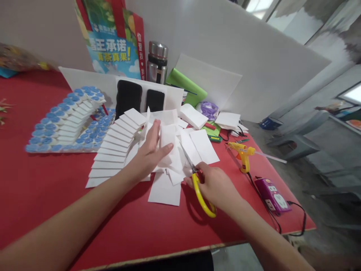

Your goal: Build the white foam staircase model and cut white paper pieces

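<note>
My right hand (213, 184) grips yellow-handled scissors (199, 194), whose blades point up and left over loose white paper. My left hand (150, 152) is closed on a piece of white paper (168, 139), its thumb toward the scissors and its other fingers partly behind the sheet. Several white paper rectangles (165, 190) lie beneath and around both hands. To the left, a curved, stepped row of white strips (108, 162) fans out beside my left forearm. Behind it stands a curved model covered in blue discs (50, 131) with small white steps.
Two dark phones (129, 98) lean against a white board at the back. A steel thermos (157, 62) and a colourful bag (109, 41) stand behind. On the right lie a yellow glue gun (243, 154), a purple power strip (273, 195) with cords, and a green cutter (214, 139).
</note>
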{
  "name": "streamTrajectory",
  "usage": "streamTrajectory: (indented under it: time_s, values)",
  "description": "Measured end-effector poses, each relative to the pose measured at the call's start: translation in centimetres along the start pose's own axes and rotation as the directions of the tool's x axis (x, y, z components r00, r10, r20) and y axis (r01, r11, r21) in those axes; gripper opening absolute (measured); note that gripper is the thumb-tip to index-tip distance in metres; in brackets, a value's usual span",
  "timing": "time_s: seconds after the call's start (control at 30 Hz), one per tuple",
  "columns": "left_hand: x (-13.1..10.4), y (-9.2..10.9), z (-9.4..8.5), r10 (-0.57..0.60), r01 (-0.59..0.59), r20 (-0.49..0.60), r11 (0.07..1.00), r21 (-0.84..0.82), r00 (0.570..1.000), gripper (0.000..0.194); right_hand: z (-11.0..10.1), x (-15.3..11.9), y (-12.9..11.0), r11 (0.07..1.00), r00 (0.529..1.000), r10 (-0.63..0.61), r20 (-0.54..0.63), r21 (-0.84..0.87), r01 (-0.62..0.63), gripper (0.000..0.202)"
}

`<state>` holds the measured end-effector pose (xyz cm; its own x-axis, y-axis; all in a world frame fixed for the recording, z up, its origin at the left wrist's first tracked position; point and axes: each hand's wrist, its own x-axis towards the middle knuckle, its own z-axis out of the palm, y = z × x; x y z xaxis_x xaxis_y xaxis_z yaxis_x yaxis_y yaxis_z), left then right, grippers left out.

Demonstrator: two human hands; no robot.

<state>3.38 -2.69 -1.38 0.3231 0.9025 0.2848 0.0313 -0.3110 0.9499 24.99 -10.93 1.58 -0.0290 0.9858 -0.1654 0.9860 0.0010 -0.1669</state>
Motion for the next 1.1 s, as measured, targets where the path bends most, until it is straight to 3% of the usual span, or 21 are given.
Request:
streamTrajectory:
  time_s: [0.07, 0.17, 0.27, 0.33, 0.5, 0.67, 0.77, 0.93, 1.1]
  values:
    - [-0.1, -0.5, -0.1, 0.149, -0.148, 0.021, 0.931, 0.333, 0.989, 0.086, 0.3, 0.2, -1.0, 0.994, 1.0, -0.014, 0.015, -0.111, 0.016, 0.036]
    - [-0.3, -0.6, -0.1, 0.298, -0.345, 0.18, 0.728, 0.593, 0.938, 0.074, 0.6, 0.8, -2.0, 0.981, 0.998, -0.051, 0.024, -0.187, 0.054, 0.033]
    - [-0.4, -0.8, -0.1, 0.309, -0.461, 0.344, 0.547, 0.699, 0.887, 0.061, 0.7, 1.5, -2.6, 0.972, 0.997, -0.082, -0.003, -0.221, 0.08, 0.029]
    - [-0.4, -1.3, -0.1, 0.247, -0.453, 0.379, 0.483, 0.75, 0.892, 0.057, 0.7, 1.9, -2.9, 0.967, 0.997, -0.074, -0.024, -0.248, 0.066, 0.022]
    - [-0.3, -3.5, -0.3, 0.089, -0.324, 0.325, 0.5, 0.803, 0.942, 0.056, 0.3, 2.4, -2.2, 0.961, 0.998, -0.02, -0.054, -0.277, 0.005, 0.013]
    - [-0.4, -4.1, -0.2, 0.014, -0.302, 0.329, 0.436, 0.848, 0.944, 0.057, -0.4, 2.8, 0.2, 0.954, 0.989, 0.127, -0.079, -0.264, -0.143, 0.028]
    - [-0.5, -3.9, 0.0, -0.033, -0.29, 0.333, 0.416, 0.862, 0.942, 0.058, -0.5, 3.3, 0.6, 0.945, 0.978, 0.176, -0.108, -0.26, -0.198, 0.024]
    - [-0.6, -3.4, 0.2, -0.044, -0.257, 0.308, 0.447, 0.857, 0.95, 0.057, -0.3, 3.8, -2.0, 0.973, 0.993, 0.071, -0.099, -0.214, -0.091, 0.017]
    - [-0.5, -3.2, 0.4, -0.063, -0.241, 0.289, 0.4, 0.884, 0.955, 0.058, 0.3, 3.9, -4.9, 0.983, 0.999, -0.014, -0.034, -0.181, 0.008, 0.019]
